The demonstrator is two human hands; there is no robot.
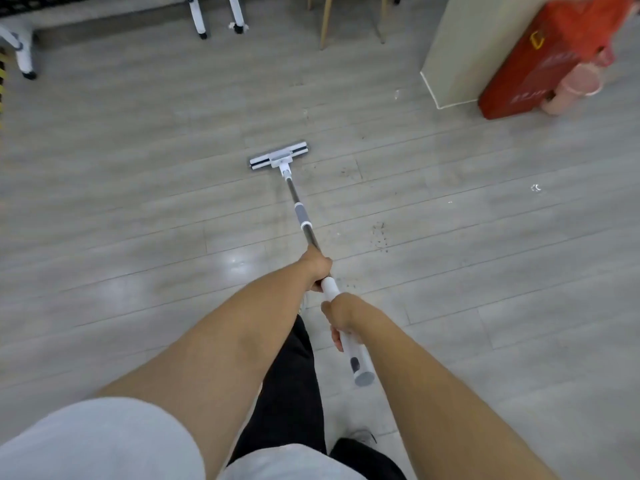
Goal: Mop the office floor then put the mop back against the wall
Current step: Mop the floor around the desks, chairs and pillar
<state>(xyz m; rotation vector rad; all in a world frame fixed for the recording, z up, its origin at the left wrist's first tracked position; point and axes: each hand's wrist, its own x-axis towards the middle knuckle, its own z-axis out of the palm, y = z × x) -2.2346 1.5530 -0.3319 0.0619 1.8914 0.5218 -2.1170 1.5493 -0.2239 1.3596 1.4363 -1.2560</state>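
A flat mop with a white head (278, 156) lies flat on the grey plank floor (138, 202) ahead of me. Its metal pole (302, 213) runs back toward me and ends in a white handle (360, 362). My left hand (316, 266) grips the pole where the metal meets the white handle. My right hand (339, 315) grips the white handle just behind it, nearer my body. Both arms are stretched forward.
Dark crumbs (380, 237) and white scraps (536, 188) lie on the floor right of the mop. A beige cabinet (457, 46) with a red box (540, 60) and a pink object (575, 86) stands far right. White wheeled legs (214, 15) and wooden chair legs (325, 22) stand at the far edge.
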